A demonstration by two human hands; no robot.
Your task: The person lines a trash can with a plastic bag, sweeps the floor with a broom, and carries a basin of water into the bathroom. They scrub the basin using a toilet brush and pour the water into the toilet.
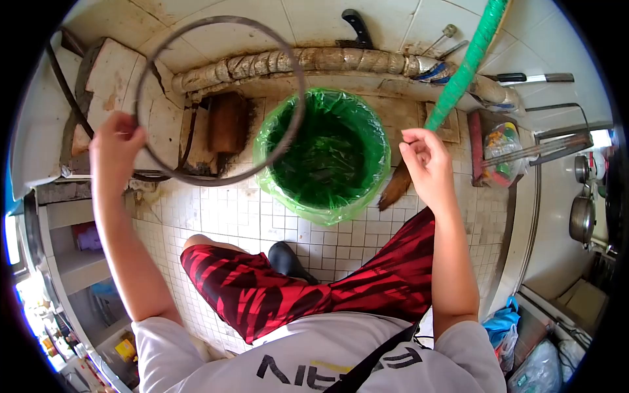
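A large dark ring [267, 165] is raised at the upper left, its lower right part crossing in front of the bin's rim. My left hand [119, 139] is closed at the ring's left edge, blurred, its fingers pressed together on it. My right hand [424, 157] is closed in a pinch near the lower end of a green wrapped pole [464, 73]; whether the fingertips grip the pole or something thin is not clear. Between my hands on the tiled floor stands a round bin lined with a green plastic bag [322, 211], its mouth open upward.
A wrapped pipe [314, 60] runs along the wall, with a black-handled knife [356, 27] above it. A brown block [227, 123] sits left of the bin. At the right are a red rack with a plastic bag [503, 154] and metal pots [582, 219]. Shelves [75, 262] stand left.
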